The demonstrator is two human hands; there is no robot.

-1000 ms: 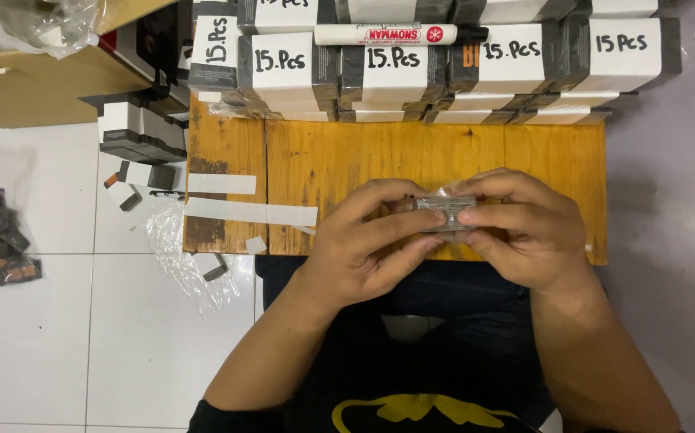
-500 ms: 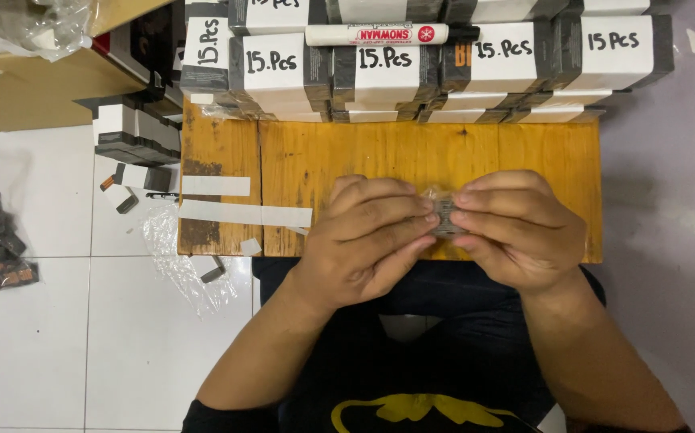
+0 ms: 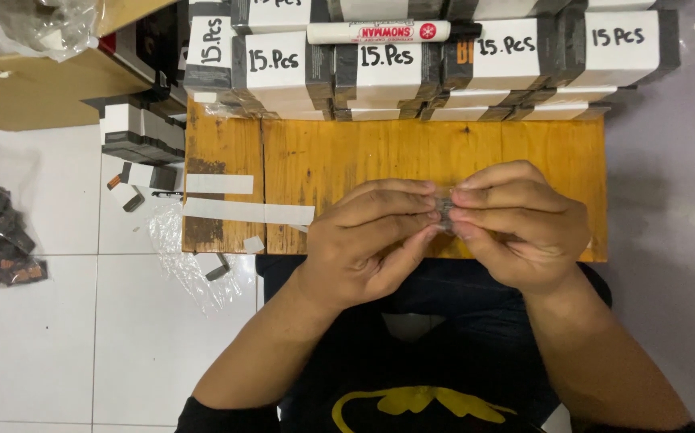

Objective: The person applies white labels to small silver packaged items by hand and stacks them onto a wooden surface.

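Left of the wooden board (image 3: 347, 160), loose paper strips (image 3: 247, 212) lie ready. Over the board's near edge, left hand (image 3: 363, 240) and right hand (image 3: 520, 228) pinch one small clear-wrapped bundle (image 3: 444, 207) between closed fingertips; even pressure probably keeps it square.

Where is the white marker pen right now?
Head view: the marker pen lies across the stacked labelled boxes at the wooden board's far edge, beyond both hands.

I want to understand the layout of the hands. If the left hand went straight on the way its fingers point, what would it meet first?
The left hand points right, so it would first meet the small clear packet pinched between both hands, then the right hand's fingers directly behind. Depth is unclear.
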